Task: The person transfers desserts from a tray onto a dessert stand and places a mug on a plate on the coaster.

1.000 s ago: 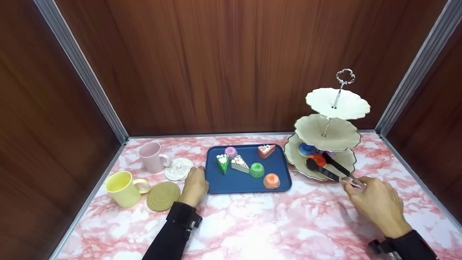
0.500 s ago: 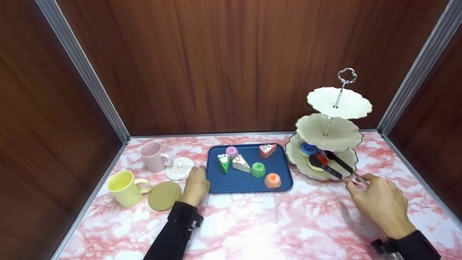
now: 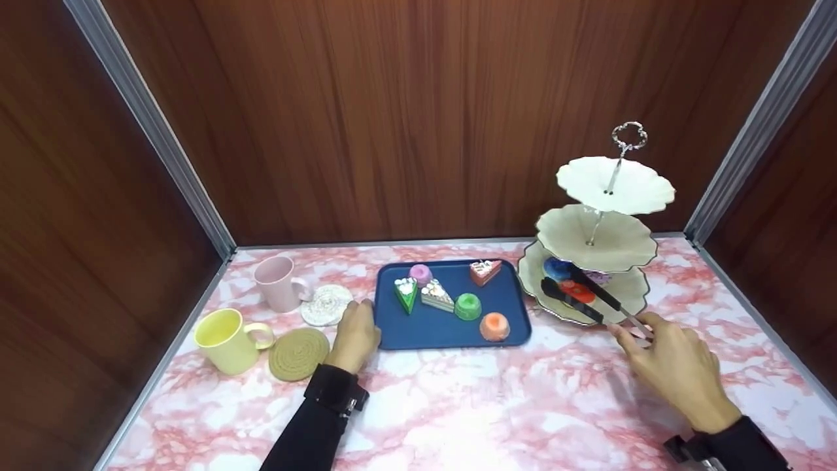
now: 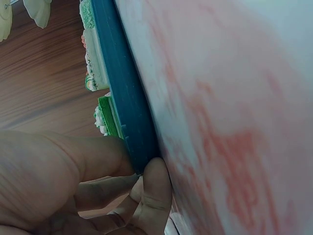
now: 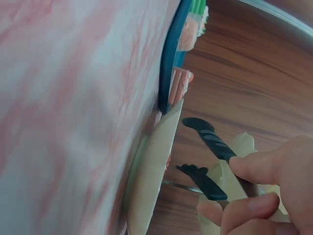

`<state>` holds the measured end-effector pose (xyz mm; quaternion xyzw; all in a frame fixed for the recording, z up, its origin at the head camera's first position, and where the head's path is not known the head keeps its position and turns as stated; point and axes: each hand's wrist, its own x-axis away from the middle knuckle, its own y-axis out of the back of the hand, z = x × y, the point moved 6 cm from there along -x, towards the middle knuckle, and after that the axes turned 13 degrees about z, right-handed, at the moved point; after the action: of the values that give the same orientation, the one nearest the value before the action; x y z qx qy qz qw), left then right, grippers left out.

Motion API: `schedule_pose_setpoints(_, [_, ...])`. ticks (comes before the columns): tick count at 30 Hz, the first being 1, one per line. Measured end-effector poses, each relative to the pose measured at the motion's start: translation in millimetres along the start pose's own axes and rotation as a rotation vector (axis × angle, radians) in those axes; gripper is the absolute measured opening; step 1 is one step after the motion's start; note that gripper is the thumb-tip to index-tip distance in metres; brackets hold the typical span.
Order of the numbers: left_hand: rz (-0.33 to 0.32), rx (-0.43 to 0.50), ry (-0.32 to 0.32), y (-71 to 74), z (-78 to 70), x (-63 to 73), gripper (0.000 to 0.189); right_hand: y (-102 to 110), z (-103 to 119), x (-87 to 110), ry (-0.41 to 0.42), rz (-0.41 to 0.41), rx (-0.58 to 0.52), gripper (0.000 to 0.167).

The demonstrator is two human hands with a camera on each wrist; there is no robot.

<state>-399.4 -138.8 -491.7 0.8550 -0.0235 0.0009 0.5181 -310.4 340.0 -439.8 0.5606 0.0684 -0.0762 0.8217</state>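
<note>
Cake stand [image 3: 621, 239]: three tiers, right of the tray.
Tray [image 3: 418, 333]: blue, flat on the table [image 3: 458, 405], no shift seen.
Right hand [image 3: 680, 363]: gripping the tongs [image 3: 598, 289]; slid a bit left in the last half second.
Left hand [image 3: 356, 335]: pinching the tray's left edge, thumb above, finger beneath.
Tongs: tips moved left, off the red cake [image 3: 579, 292]; it now shows between the arms. Right wrist view: tips apart, nothing visible between. Reads as lining up, no pinch yet. Point forward-left; long axis diagonal, right hand to bottom plate [image 3: 631, 284].
Red cake: bottom plate, just in front of the blue cake [image 3: 558, 268]. Round top, no clear long axis. Contact: can't tell.
</note>
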Motion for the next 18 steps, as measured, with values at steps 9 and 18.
schedule_pose_setpoints(9, [-0.001, 0.009, 0.0, 1.7, 0.2, 1.1, 0.04, -14.2, 14.9, -0.1, 0.073, 0.071, 0.002, 0.054])
schedule_pose_setpoints(18, [-0.002, 0.016, 0.0, 0.5, 0.6, 0.8, 0.041, -27.5, 32.9, 0.1, 0.152, 0.133, 0.059, 0.045])
